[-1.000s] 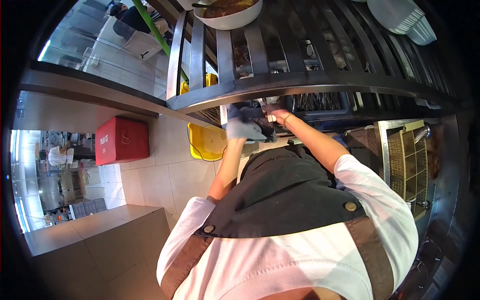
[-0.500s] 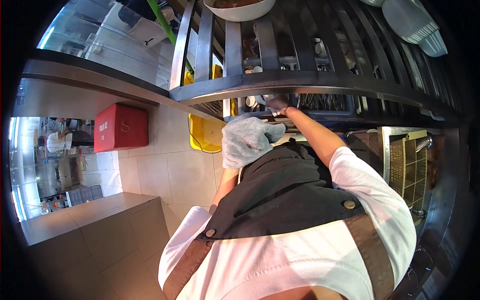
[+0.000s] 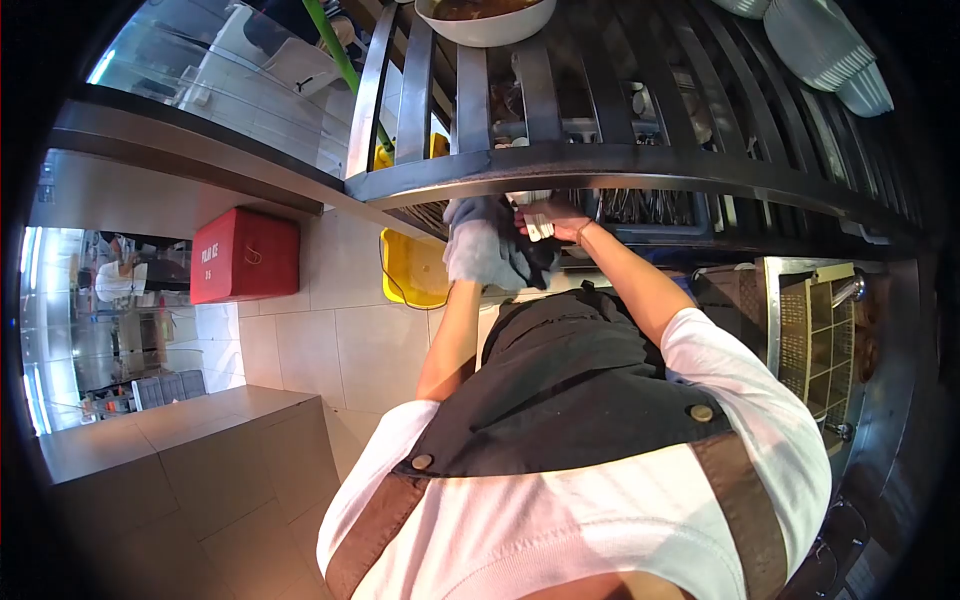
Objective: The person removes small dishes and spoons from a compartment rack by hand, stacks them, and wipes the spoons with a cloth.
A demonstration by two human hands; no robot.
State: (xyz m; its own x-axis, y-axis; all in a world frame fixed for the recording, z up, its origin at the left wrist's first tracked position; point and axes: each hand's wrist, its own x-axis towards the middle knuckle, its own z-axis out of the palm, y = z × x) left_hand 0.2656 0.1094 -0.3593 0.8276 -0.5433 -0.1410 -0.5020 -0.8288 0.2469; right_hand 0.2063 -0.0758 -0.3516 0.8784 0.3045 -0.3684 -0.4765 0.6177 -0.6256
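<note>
A grey cloth (image 3: 485, 245) is draped over my left hand (image 3: 470, 272), hiding most of its fingers; the hand grips it. Just to the right, below the front rail of the slatted shelf, my right hand (image 3: 565, 222) is closed around a small bunch of white spoons (image 3: 538, 222). Their handles point down toward me, while the upper ends are partly covered by the rail. Cloth and spoons are very close together; whether they touch I cannot tell. Right of my right hand, a grey cutlery tray (image 3: 690, 228) holds many metal utensils (image 3: 640, 206).
Overhead runs the dark slatted metal shelf (image 3: 600, 165), carrying a white bowl (image 3: 487, 28) of brown food and stacked white containers (image 3: 815, 45). On the floor to the left are a yellow bucket (image 3: 415, 275) and a red box (image 3: 245, 257). A divided rack (image 3: 818, 340) stands at right.
My right hand has drawn the white spoons out from the tray area toward me. My left hand and the cloth have moved up and forward, to beside the spoons.
</note>
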